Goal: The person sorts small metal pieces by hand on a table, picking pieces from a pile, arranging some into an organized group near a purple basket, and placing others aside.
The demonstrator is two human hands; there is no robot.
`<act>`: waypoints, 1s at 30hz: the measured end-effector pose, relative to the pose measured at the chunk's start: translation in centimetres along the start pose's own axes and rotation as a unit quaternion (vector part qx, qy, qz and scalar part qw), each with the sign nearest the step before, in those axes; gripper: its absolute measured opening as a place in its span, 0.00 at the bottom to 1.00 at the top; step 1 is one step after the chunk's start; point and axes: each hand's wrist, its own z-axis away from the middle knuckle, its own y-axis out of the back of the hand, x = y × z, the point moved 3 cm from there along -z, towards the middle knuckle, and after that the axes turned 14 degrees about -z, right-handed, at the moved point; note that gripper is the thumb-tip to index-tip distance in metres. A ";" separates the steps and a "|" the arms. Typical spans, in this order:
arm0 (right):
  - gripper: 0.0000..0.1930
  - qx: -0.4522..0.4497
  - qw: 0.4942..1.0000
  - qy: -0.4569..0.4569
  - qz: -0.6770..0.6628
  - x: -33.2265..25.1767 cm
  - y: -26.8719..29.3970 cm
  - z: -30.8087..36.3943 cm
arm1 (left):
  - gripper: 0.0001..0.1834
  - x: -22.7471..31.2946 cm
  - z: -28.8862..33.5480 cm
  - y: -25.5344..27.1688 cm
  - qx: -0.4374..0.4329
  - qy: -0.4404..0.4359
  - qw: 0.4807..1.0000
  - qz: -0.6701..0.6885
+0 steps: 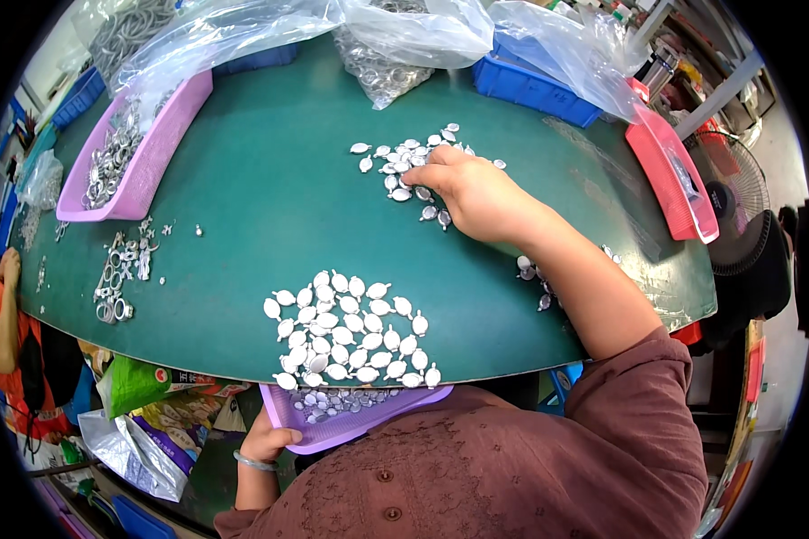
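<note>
My right hand (476,190) reaches across the green table to a far cluster of small oval metal pieces (397,168). Its fingers are bent down among them, and whatever is between the fingertips is hidden. My left hand (268,442) grips the left end of a purple plastic basket (368,435) held below the table's near edge, thumb over the rim. Many small grey metal pieces (342,404) lie in this basket. On the table just above it is a larger spread of flat, pale oval pieces (343,334) with small tabs. A few more ovals (525,266) lie beside my right forearm.
At the left stands a pink-purple basket (173,135) of metal rings, with loose rings and scraps (117,278) nearby. Clear plastic bags (413,36), a blue crate (532,88) and a red basket (670,184) line the far side. Another person's arm (6,314) shows at far left.
</note>
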 end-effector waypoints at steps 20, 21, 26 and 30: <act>0.16 -0.029 0.999 0.000 -0.038 -0.1 0.1 -0.1 | 0.50 -0.3 -0.1 0.3 0.002 -0.008 1.000 -0.007; 0.16 -0.029 0.999 -0.001 -0.037 0.0 0.2 -0.1 | 0.50 -0.4 -0.1 0.4 0.002 -0.008 1.000 -0.007; 0.09 -0.013 0.999 0.012 -0.037 -1.6 -0.1 -0.2 | 0.51 -0.3 -0.1 0.3 -0.002 -0.008 1.000 -0.002; 0.08 -0.048 0.997 0.010 -0.056 -1.9 -0.1 -0.4 | 0.52 -0.2 0.0 0.1 -0.002 -0.020 1.000 0.008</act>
